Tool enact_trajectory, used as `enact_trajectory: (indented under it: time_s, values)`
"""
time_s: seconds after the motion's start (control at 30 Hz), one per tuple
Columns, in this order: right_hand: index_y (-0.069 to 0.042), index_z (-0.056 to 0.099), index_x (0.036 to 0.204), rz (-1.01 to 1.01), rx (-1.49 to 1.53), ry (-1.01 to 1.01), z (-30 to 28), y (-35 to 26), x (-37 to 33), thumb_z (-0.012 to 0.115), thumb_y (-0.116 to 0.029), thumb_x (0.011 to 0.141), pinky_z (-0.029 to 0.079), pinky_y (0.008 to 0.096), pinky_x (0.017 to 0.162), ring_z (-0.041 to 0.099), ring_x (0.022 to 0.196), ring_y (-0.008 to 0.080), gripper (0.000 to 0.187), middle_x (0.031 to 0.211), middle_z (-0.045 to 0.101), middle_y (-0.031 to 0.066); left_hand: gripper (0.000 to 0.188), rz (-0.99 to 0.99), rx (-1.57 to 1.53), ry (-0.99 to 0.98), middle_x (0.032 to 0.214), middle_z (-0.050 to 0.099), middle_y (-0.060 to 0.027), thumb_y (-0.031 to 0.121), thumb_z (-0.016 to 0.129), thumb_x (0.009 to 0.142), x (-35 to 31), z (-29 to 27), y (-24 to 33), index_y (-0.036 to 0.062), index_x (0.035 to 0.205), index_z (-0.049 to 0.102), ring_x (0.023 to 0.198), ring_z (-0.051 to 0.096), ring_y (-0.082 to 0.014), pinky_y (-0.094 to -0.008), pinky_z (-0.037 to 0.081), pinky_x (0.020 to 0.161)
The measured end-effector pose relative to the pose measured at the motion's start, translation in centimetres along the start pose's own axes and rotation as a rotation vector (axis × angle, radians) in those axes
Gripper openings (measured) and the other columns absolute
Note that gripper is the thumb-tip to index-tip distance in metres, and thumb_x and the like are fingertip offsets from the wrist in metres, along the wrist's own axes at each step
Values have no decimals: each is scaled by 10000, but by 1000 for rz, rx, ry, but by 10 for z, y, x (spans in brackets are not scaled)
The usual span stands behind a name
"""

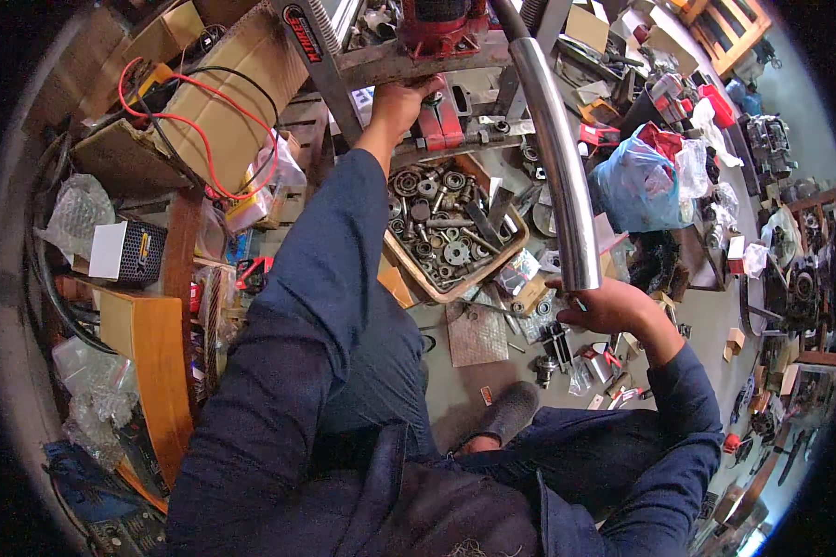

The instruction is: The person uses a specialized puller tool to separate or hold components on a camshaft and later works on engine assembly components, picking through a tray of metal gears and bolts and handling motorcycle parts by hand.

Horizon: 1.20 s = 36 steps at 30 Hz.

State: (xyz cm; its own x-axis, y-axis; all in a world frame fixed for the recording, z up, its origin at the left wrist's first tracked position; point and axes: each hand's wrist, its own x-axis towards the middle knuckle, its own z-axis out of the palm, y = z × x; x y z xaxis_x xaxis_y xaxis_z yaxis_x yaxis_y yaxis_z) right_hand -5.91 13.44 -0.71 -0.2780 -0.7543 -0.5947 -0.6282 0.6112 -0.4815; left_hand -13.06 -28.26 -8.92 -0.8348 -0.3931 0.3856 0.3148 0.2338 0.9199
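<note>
A hydraulic shop press with a red bottle jack (441, 32) stands in front of me at the top of the view. My left hand (401, 110) reaches in under the jack, its thumb against the top of a red metal block (439, 125) and its other fingers partly hidden. A long shiny metal pipe handle (562, 158) slopes from the press down toward me on the right. At its near end, my right hand (613, 306) is closed around the pipe from below. Under the press, a shallow bin (460, 290) holds many greasy bearings, gears and other metal parts.
To the left are an open cardboard box (218, 102) with red and black cables, and a wooden cabinet (158, 362). A light-blue plastic bag (636, 181) sits at right, among loose parts. Bubble wrap (476, 332) and small tools lie on the floor near my shoe (511, 411).
</note>
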Motion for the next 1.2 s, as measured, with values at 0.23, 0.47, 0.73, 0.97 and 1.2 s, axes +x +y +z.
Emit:
enact_trajectory:
  time_s: [0.23,0.47,0.73,0.97,1.2]
  values:
    - [-61,473,1360,-60,-58,38,6,11,4,642,-268,890,490,482,926,601,1078,427,541,1134,637,255,340,53,210,42,1050,705,-49,82,752,824,-1,0,-5,23,1144,651,962,638,-166,-320,488,879]
    - [-57,471,1361,-22,-51,2,7,7,9,643,-280,889,490,478,928,601,1079,427,550,1139,630,265,289,11,233,-37,993,728,-51,70,710,857,2,-6,-3,35,1138,652,961,663,-173,-321,498,861]
    - [-40,486,1349,35,-64,-49,-1,-15,4,644,-264,883,481,461,955,594,1112,405,541,1200,610,248,212,-37,10,38,1007,722,-41,119,648,914,-5,5,-1,49,1113,667,911,670,-164,-321,505,816]
    - [-23,476,1360,-20,-55,-42,11,-3,1,667,-260,875,467,453,981,579,1142,395,573,1247,589,233,128,-250,-267,150,972,673,-43,125,644,897,6,-11,-10,50,1001,652,879,646,-195,-360,522,779]
    - [-19,471,1365,-32,-82,-38,13,0,2,665,-258,879,462,450,991,575,1154,390,575,1259,585,231,272,-195,60,70,949,716,-32,167,780,779,-7,-24,7,43,1005,694,843,643,-187,-342,499,782]
